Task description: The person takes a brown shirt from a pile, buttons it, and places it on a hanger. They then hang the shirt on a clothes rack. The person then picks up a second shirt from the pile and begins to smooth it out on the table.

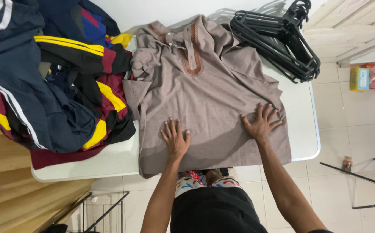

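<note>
A taupe short-sleeved shirt (204, 95) with a brown embroidered placket lies spread front-up on a white table (301, 116), collar toward the far edge and hem hanging slightly over the near edge. Both hands rest palm-down on its lower half. The left hand (176, 139) lies flat on the cloth near the hem, left of the shirt's midline, its fingers (173, 128) spread and pointing away from the person. The right hand (260, 123) presses flat on the right side of the shirt, a little farther up, its fingers (268, 113) fanned wide and angled toward the far right. Neither hand grips anything; the fingers are extended and released, simply lying on the fabric, which sits under the palms and stretches out beyond the fingertips toward the collar.

The shirt's left sleeve is partly folded and touches a heap of clothes (49, 77) in navy, maroon and yellow that covers the table's left part and is cut off by the frame's top and left edge. A stack of black plastic hangers (278, 41) lies at the far right corner, just beside the shirt's shoulder, its top cut off. Whatever lies beneath the shirt is hidden.

Both forearms reach forward from the bottom of the frame, bare, nearly straight, diverging slightly, with wrists low on the cloth.
</note>
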